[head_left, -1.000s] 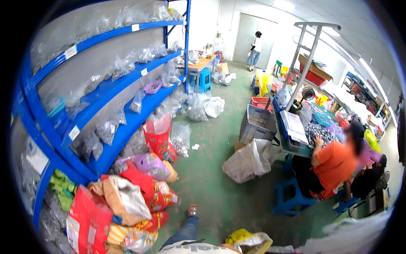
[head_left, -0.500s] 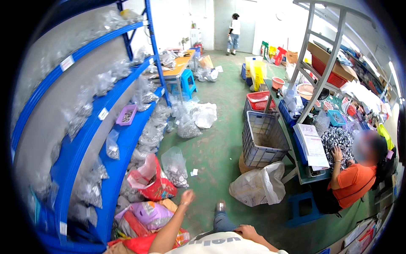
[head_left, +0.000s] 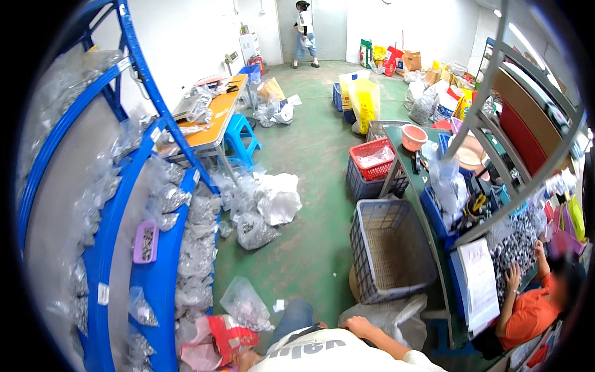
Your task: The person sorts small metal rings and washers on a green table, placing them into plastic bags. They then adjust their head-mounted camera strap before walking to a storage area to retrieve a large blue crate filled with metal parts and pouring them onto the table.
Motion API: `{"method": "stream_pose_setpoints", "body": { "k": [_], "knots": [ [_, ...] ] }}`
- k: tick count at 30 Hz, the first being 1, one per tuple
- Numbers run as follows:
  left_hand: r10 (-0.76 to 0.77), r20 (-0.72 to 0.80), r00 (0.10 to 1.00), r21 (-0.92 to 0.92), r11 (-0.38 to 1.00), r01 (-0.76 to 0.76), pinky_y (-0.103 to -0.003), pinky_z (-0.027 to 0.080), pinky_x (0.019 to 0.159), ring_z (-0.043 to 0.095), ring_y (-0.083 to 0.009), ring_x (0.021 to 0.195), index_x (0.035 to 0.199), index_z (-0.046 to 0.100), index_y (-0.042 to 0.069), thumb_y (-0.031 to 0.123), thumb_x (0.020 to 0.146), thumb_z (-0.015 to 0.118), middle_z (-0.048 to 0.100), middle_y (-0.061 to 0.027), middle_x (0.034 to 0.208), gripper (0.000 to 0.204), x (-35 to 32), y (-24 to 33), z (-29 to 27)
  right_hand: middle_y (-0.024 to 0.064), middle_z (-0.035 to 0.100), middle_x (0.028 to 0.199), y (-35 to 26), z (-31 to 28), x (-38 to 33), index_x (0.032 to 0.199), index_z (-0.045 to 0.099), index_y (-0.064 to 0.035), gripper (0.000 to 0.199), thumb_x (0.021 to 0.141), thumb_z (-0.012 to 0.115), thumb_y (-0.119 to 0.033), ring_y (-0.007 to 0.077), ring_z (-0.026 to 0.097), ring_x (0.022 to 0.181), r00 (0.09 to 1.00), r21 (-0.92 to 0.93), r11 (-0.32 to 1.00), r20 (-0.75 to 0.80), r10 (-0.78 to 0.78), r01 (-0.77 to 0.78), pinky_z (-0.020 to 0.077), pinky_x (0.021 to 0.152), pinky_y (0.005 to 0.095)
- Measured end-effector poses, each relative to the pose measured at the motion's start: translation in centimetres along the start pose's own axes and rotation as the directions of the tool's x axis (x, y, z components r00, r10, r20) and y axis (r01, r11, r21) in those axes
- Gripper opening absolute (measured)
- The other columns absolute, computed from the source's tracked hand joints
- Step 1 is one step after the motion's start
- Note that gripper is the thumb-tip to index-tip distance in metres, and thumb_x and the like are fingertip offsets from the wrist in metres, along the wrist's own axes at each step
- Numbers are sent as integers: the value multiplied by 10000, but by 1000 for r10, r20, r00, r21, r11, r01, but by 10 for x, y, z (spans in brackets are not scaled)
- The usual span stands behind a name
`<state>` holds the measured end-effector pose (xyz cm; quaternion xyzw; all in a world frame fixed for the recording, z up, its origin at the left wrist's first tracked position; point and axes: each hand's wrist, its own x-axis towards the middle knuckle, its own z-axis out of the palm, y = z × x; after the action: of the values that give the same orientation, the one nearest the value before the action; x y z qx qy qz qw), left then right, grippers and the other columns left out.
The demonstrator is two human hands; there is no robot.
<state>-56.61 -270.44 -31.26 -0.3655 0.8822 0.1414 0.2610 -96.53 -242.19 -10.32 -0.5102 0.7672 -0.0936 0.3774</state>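
Observation:
My right hand (head_left: 357, 325) is at my waist, beside the hem of my white shirt (head_left: 328, 353). Its fingers look curled in, and nothing shows in them. A large clear plastic bag (head_left: 406, 319) lies on the floor just past it. Of my left arm only a patch of skin (head_left: 248, 359) shows low by my shirt, with the fingers hidden. Closest to that side is a red and white bag (head_left: 230, 338). A clear bag of small metal parts (head_left: 246, 307) leans on the floor just beyond.
Blue shelving (head_left: 164, 254) holding bagged parts runs along the left. An empty grey crate (head_left: 393, 248) and a green worktable (head_left: 427, 229) line the right, where a person in orange (head_left: 530, 316) sits. Clear bags (head_left: 263, 211) lie ahead, near a blue stool (head_left: 242, 139). Another person (head_left: 304, 34) stands far off.
I have moved forward, so the crate and shelves are nearer. My left arm has swung back, mostly out of sight. The far person has turned; the seated person's hands have shifted among the parts.

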Motion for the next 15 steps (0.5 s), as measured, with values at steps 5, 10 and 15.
{"method": "stream_pose_setpoints", "body": {
  "k": [5,10,15],
  "knots": [
    [-345,295,891,-351,828,437,-390,472,643,570,-246,680,941,598,94,271,844,478,595,-115,814,235,125,-11,-99,166,642,889,74,-71,142,986,671,-146,272,763,543,-234,329,615,815,1000,145,989,5,-5,4,487,709,413],
    [25,142,990,9,1000,-27,-381,466,569,553,-231,619,852,594,96,253,843,479,563,-99,740,194,319,-12,-203,190,634,880,94,-205,265,984,670,-171,262,782,516,-237,349,608,824,996,159,985,-44,81,-73,480,726,436],
    [-183,-166,969,-832,554,-38,-323,462,499,570,-202,582,784,611,66,183,780,530,588,-85,729,142,592,42,-396,116,637,825,102,-336,356,951,682,-194,217,814,532,-269,304,606,765,978,177,983,-195,79,-44,481,660,394]
  ]
}}
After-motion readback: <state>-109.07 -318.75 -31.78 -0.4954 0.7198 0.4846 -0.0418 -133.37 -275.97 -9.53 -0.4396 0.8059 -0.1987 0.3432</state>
